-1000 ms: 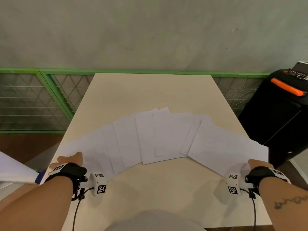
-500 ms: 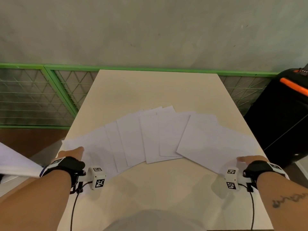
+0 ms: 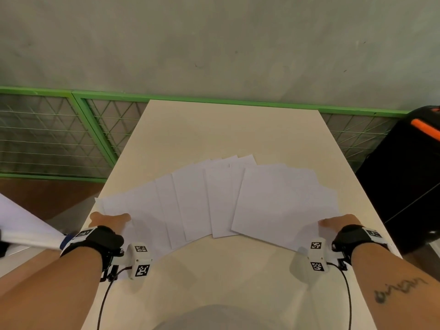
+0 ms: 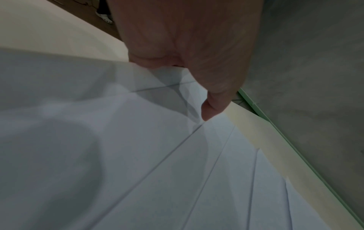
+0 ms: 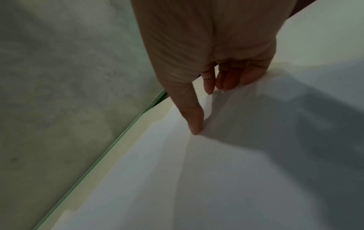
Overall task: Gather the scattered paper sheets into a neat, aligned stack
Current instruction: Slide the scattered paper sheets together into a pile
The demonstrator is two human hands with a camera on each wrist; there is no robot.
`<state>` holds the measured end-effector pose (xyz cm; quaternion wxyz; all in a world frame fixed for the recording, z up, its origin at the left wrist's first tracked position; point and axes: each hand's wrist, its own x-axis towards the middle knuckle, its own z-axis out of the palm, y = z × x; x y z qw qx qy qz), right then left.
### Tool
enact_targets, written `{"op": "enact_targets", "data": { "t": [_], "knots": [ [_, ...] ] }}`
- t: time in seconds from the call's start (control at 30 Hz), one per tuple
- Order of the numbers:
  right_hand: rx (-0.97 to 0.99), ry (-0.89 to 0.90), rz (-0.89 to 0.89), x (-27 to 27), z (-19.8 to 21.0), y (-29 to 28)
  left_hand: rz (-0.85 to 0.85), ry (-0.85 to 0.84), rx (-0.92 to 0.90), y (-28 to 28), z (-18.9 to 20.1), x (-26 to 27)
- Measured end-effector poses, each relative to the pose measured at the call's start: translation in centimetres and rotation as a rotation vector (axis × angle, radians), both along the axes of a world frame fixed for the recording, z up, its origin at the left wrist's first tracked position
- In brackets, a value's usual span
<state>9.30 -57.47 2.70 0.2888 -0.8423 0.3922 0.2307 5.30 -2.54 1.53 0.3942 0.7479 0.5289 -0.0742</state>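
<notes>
While the head view shows white paper sheets [image 3: 214, 201] fanned mid-frame on the cream rectangular table [image 3: 233, 134], the left wrist view shows the left hand [image 4: 187, 46] with thumb [image 4: 212, 107] on them, its fingers hidden and grip unclear, and the right wrist view the right hand [image 5: 206, 46] with straight fingers [image 5: 194, 123] touching them.

Paper sheets [image 3: 190, 206] hide fingers of left hand [image 4: 187, 46]; black case [image 3: 404, 186] cut off.

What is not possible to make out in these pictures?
- Number of paper sheets: head view, they overlap one another.
- Fingers of the left hand: head view, behind its back; left wrist view, a sheet covers them.
- Black case: head view, cut off by the right edge.
</notes>
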Motion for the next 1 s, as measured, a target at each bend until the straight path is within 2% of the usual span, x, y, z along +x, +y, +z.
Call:
{"op": "enact_targets", "data": {
  "t": [0.13,0.33,0.53,0.63,0.83,1.0],
  "knots": [
    [-0.031,-0.037,0.049,1.9,-1.1,1.8,-0.033,-0.006,-0.026,-0.7,0.8,-0.7],
    [-0.112,-0.104,0.010,2.3,-1.6,3.4,-0.050,-0.022,-0.028,-0.9,1.4,-1.0],
    [-0.044,-0.088,0.194,3.7,-1.5,6.4,-0.068,-0.105,-0.032,-0.3,0.5,-1.1],
    [-0.073,-0.094,0.201,4.1,-1.9,7.0,-0.025,-0.149,-0.031,-0.2,0.2,-1.2],
    [-0.074,-0.107,0.249,4.6,-1.1,8.0,-0.044,-0.185,-0.038,0.2,-0.6,-1.5],
    [0.006,-0.122,0.314,5.1,-0.6,9.6,-0.045,-0.231,-0.066,0.3,-0.9,-1.7]
  ]
}}
